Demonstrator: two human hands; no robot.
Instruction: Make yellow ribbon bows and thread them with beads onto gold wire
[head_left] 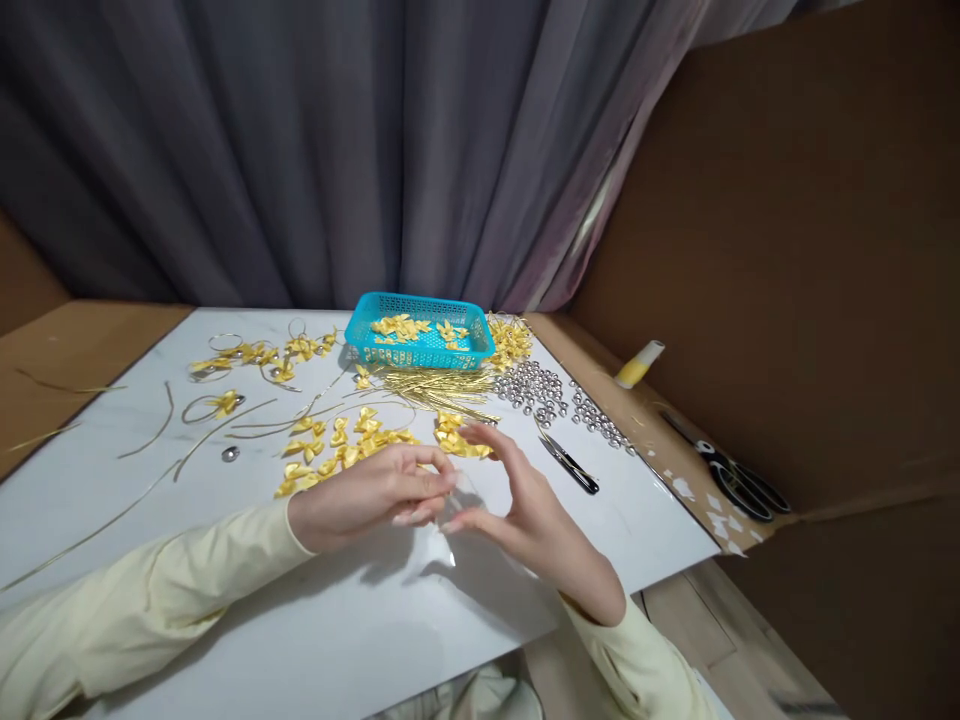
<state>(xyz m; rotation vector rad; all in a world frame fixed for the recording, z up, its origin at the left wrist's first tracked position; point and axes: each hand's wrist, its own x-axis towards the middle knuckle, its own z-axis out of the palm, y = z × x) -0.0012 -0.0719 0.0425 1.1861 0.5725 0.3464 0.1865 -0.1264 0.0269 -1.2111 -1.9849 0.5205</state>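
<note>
My left hand (397, 490) is closed in a pinch over the near part of the white board. A faint thin strand shows by its fingertips, too blurred to name. Facing it, my right hand (529, 510) has its thumb and fingers spread apart, the thumb tip close to the left fingers. Just beyond my hands lie yellow ribbon bows (367, 420), several of them in a loose heap. Behind these is a bundle of gold cords (435, 388). Silver beads (531, 388) are strewn to the right, near a small pair of black-handled snips (570, 462).
A blue basket (420, 355) with yellow bows stands at the back. Bows on cord loops (259, 352) lie at far left, a single silver bead (230, 454) nearer. Large scissors (739, 480), paper scraps (682, 488) and a yellow-white tube (640, 365) rest along the right edge.
</note>
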